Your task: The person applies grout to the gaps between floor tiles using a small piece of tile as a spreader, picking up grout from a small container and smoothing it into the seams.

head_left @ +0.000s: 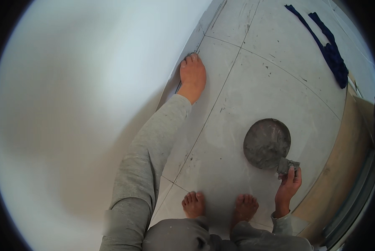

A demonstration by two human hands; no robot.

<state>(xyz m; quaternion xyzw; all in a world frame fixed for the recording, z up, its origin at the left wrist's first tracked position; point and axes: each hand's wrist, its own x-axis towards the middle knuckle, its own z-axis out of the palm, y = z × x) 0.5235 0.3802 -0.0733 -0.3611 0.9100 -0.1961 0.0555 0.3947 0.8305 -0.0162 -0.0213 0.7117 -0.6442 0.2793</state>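
Note:
My left hand (192,75) reaches far forward in a grey sleeve and lies flat where the white wall (83,108) meets the tiled floor (258,83); its fingers are stretched out with nothing visible in them. My right hand (288,186) grips the near rim of a round grey pan (266,142) smeared with a grey cement-like paste. The pan is held low over the floor tiles, a little to the right of my bare feet (219,205).
A dark blue cloth (332,52) lies stretched out on the tiles at the far right. A brown board (342,167) and a metal frame run along the right edge. Dark specks and grout lines mark the light grey tiles.

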